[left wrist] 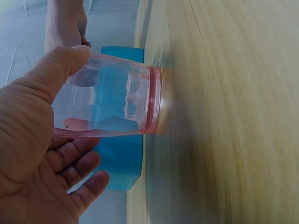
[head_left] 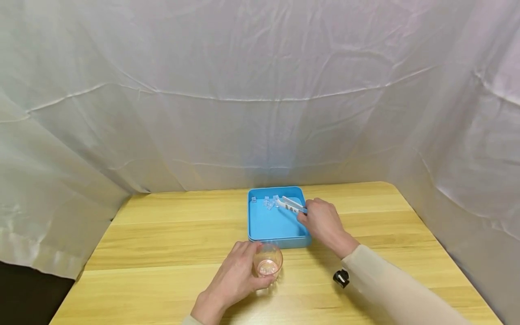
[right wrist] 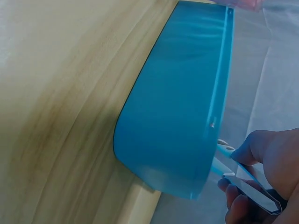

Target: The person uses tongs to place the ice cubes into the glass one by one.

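Note:
My left hand (head_left: 233,279) grips a clear, pink-tinted cup (head_left: 273,255), thumb on its near side and fingers round the far side. The cup stands upright on the table, and several clear cubes (left wrist: 135,98) lie in its bottom. With my right hand (head_left: 325,223) I hold white-and-blue tongs (head_left: 293,204), pinched between thumb and fingers. They reach over the right wall of a shallow blue tray (head_left: 272,229), tips at a small group of clear cubes (head_left: 270,205) towards the back. In the right wrist view the tray wall hides the tips of the tongs (right wrist: 254,193).
One clear cube (head_left: 253,199) lies apart in the tray's back left corner. The cup is just in front of the tray on a wooden table (head_left: 170,248). Pale curtains (head_left: 227,131) hang behind and along the sides. A black device (head_left: 341,278) sits at my right wrist.

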Demonstrator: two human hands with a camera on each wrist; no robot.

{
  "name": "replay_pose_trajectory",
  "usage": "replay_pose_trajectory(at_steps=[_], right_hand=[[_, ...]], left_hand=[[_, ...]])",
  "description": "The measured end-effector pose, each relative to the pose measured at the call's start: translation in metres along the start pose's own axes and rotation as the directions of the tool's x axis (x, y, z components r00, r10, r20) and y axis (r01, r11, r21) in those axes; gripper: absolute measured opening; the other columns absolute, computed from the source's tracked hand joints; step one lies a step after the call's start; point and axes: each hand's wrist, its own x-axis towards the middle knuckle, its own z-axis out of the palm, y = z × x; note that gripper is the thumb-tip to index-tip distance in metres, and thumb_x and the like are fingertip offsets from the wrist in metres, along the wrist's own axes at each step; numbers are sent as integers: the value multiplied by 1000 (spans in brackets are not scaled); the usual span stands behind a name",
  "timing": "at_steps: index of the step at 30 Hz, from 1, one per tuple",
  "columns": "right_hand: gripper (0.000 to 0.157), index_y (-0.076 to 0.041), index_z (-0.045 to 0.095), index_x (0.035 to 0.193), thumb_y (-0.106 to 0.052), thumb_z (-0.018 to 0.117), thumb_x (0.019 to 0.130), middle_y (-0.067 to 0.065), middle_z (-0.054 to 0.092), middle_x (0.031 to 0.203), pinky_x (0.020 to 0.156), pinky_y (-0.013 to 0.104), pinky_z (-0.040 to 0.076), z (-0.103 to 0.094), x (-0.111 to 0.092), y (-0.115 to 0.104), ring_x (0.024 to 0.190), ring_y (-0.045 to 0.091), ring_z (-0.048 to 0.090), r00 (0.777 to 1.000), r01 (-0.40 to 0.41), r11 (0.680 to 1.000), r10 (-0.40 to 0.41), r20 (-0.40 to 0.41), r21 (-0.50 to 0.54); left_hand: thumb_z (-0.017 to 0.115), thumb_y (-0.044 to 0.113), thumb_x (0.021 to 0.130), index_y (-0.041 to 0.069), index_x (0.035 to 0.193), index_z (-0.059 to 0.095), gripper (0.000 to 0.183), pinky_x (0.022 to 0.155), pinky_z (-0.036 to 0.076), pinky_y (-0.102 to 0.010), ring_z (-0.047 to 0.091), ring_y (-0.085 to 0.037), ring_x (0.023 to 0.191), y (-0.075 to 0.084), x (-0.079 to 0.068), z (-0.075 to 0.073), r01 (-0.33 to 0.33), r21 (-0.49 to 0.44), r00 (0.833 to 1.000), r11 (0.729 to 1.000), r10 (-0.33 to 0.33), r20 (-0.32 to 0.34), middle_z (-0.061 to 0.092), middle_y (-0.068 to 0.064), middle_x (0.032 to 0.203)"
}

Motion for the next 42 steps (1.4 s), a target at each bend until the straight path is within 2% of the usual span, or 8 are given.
replay_pose_trajectory(at_steps=[6,11,17,30,42], right_hand=[[26,-4,62,77,-23,67,96,5,50,67,57,33,38,8,8,-4,63,21,47,998,-34,999,35,43,-35],[31,-8,57,70,-23,68,94,5,50,66,57,36,40,14,13,-7,61,21,47,999,-34,999,35,35,-35],[32,-9,55,69,-23,70,94,5,50,66,56,36,41,20,15,-9,59,22,47,999,-39,999,40,20,-37],[32,-8,57,71,-23,72,95,6,51,67,55,34,39,18,12,-5,60,22,48,996,-78,995,81,47,-54],[34,-9,54,68,-23,73,93,5,49,65,54,33,38,16,8,-4,59,21,47,998,-56,997,59,34,-57]], left_hand=[[90,48,80,10,134,62,71,101,54,-38,56,-18,120,0,1,1,0,0,1000,1000,0,-5,68,-1,127],[90,48,80,10,132,62,70,99,54,-37,57,-18,118,-1,1,1,-17,3,1000,1000,17,-22,68,-1,125],[90,48,80,10,133,62,71,100,54,-38,57,-17,119,-1,2,2,-5,3,1000,1000,5,-15,68,-1,126],[90,48,80,11,131,62,69,98,55,-37,56,-17,118,-1,3,3,6,3,1000,1000,-6,-6,68,0,124],[89,49,80,11,133,62,70,100,55,-38,56,-17,120,-2,3,4,13,-6,1000,1000,-13,0,67,1,126]])
